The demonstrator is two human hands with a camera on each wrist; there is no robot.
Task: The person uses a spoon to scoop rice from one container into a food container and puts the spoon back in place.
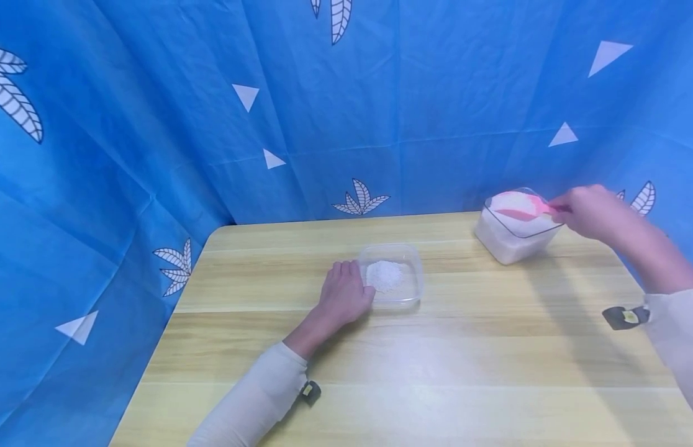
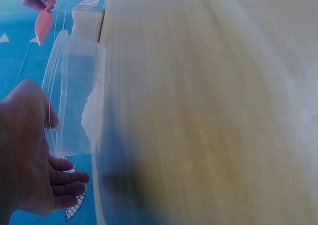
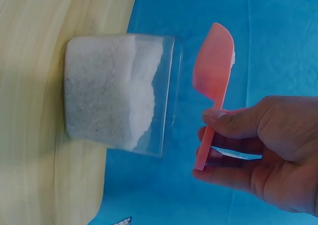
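Note:
My left hand (image 1: 346, 295) is at the left side of a low clear plastic container (image 1: 416, 279). Its thumb lies over the rim and its other fingers are along the outer side. A small heap of white grains (image 1: 384, 275) sits in that container. At the back right, my right hand (image 3: 278, 145) grips a pink scoop (image 3: 212, 63) by its handle. White grains fill the scoop's bowl, which is held level above a deeper clear square container (image 3: 166, 101). That container is mostly full of white grains (image 3: 102, 88) and stands on the table.
Both containers stand on a light wood-grain table (image 1: 464, 372), the deeper one near its back edge. A blue curtain (image 1: 324, 112) with white leaves and triangles hangs behind and at the sides. Dark straps dangle beside both sleeves (image 1: 262, 391).

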